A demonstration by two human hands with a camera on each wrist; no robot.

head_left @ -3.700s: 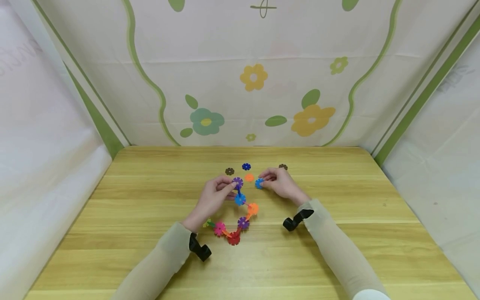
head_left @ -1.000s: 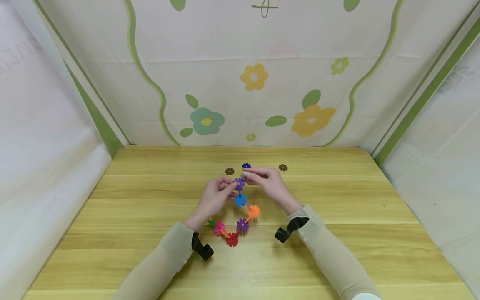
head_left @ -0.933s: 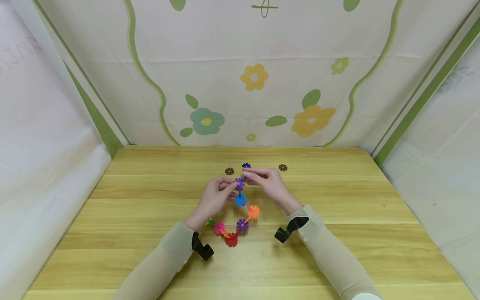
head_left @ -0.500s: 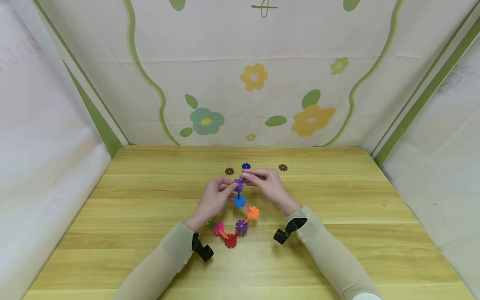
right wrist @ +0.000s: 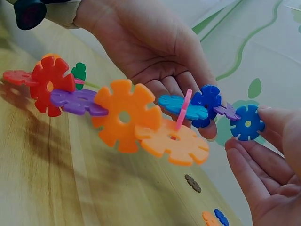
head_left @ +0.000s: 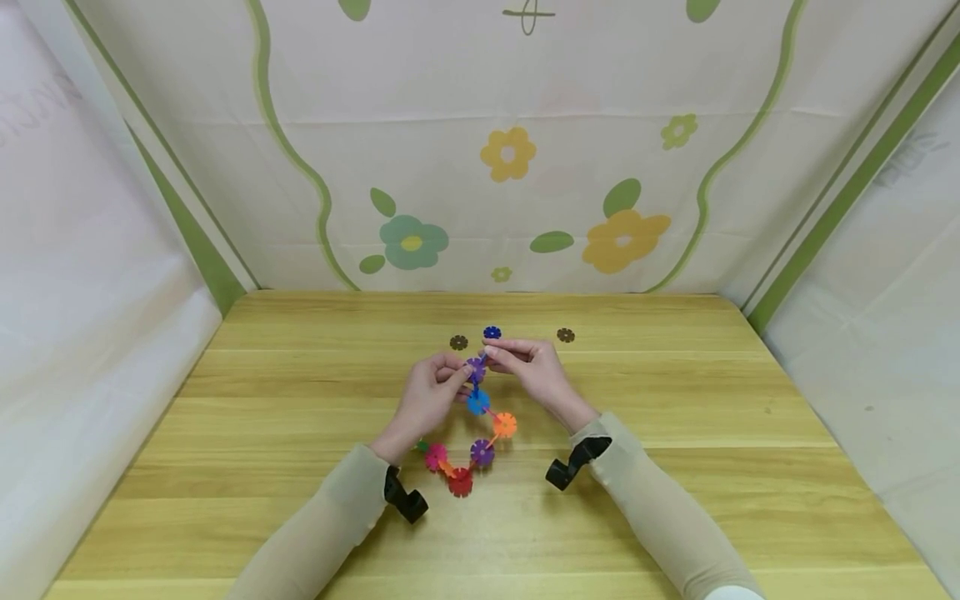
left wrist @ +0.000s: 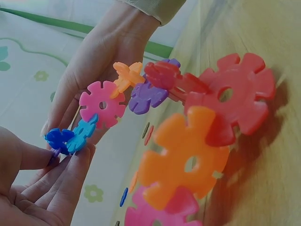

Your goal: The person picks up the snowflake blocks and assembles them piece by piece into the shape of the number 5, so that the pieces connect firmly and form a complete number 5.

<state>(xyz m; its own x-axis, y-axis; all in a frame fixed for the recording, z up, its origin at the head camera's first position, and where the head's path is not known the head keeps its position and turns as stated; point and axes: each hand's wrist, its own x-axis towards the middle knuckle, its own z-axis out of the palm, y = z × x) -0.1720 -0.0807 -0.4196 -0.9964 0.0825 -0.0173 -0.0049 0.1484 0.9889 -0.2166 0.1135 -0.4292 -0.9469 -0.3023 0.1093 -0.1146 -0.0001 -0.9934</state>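
Note:
In the head view my left hand (head_left: 427,392) pinches a purple notched snowflake disc (head_left: 476,368) at the top end of a colourful chain of interlocked discs. My right hand (head_left: 536,371) pinches a blue snowflake disc (right wrist: 247,123), which meets the purple one edge to edge; how deep the slots sit I cannot tell. Down the chain come a light blue disc (head_left: 477,402), an orange disc (head_left: 505,425), another purple disc (head_left: 482,452), a red disc (head_left: 461,482) and a pink disc (head_left: 436,456). The left forearm partly hides the chain's green end (head_left: 422,446).
Beyond the hands, a brown disc (head_left: 458,342), a dark blue disc (head_left: 492,332) and a second brown disc (head_left: 566,335) lie on the wooden table (head_left: 637,517). A loose orange disc (right wrist: 210,218) shows in the right wrist view. Printed cloth walls (head_left: 420,167) surround the table.
Since the oldest frame, my right hand has carried the blue disc leftward, from apart to against the purple disc. Over the last second both hands stay almost still; the chain shifts slightly.

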